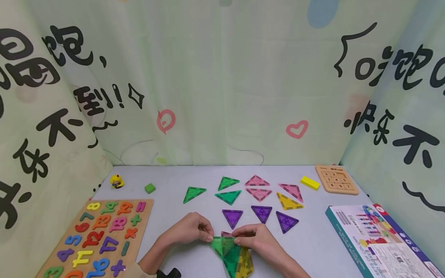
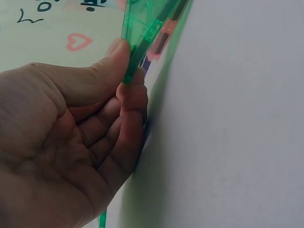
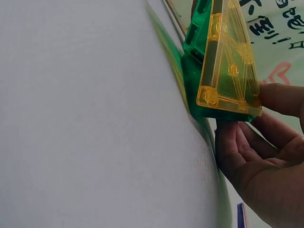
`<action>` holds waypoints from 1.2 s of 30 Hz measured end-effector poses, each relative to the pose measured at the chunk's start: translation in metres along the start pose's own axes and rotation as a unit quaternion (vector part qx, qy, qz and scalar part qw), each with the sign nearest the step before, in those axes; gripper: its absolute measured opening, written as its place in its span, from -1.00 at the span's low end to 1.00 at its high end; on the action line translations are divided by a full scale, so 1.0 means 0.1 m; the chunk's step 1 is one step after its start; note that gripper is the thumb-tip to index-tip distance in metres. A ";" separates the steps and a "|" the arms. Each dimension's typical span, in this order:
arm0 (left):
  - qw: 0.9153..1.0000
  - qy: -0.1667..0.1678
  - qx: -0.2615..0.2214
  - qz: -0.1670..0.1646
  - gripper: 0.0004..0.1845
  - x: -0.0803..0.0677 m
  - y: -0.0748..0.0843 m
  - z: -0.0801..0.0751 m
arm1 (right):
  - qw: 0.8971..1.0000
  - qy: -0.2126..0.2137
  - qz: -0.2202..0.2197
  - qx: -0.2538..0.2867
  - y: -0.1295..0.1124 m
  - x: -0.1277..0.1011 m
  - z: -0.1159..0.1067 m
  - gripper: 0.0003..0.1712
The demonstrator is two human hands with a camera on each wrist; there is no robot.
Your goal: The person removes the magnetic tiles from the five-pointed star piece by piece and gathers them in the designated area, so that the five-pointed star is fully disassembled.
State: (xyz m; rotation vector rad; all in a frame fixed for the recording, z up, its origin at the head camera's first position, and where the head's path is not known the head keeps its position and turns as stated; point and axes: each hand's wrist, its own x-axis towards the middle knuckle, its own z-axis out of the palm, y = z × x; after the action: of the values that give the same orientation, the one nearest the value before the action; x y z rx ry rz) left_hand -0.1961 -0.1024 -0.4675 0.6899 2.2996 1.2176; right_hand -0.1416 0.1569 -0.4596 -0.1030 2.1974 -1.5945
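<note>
Both hands hold a small joined shape of translucent magnetic tiles, with green tiles (image 1: 229, 256), a yellow tile (image 1: 245, 264) and a bit of a pink tile (image 1: 226, 234) showing behind. My left hand (image 1: 192, 228) pinches the green tile's left corner between thumb and index finger; the left wrist view shows that green edge (image 2: 137, 59) at the fingertips. On the other side my right hand (image 1: 259, 241) grips the upper right corner. From the right wrist, the yellow triangle (image 3: 232, 71) lies over green tiles, with fingertips at its lower end.
Beyond the hands lie loose triangles: purple (image 1: 232, 217), green (image 1: 194, 194), pink (image 1: 257, 180) and yellow (image 1: 289, 201). A number board (image 1: 145, 216) sits at left, a printed box (image 1: 375, 235) at right. Farther back are a wooden board (image 1: 336, 179), yellow block (image 1: 310, 183), green block (image 1: 150, 188) and toy duck (image 1: 116, 181).
</note>
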 end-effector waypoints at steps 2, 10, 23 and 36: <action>1.000 0.000 -0.006 -0.002 -0.93 0.00 -0.01 0.00 | 1.000 0.000 0.001 0.000 0.00 0.00 0.00 -0.63; 0.999 0.025 -0.032 -0.015 -0.92 0.01 -0.11 -0.13 | 1.000 -0.002 0.001 0.004 0.02 -0.01 -0.01 -0.64; 0.956 0.268 0.029 -0.112 -0.93 0.08 -0.26 -0.34 | 1.000 -0.015 0.004 0.009 0.02 0.00 0.00 -0.64; 0.930 0.324 0.128 -0.116 -0.87 0.13 -0.17 -0.31 | 1.000 -0.009 -0.007 -0.008 0.00 -0.02 0.02 -0.67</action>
State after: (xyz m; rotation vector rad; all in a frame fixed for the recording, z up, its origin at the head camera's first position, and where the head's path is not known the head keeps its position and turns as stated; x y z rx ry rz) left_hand -0.2282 -0.1218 -0.4682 0.0672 3.0128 1.1586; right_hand -0.1388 0.1559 -0.4590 -0.1363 2.1993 -1.5781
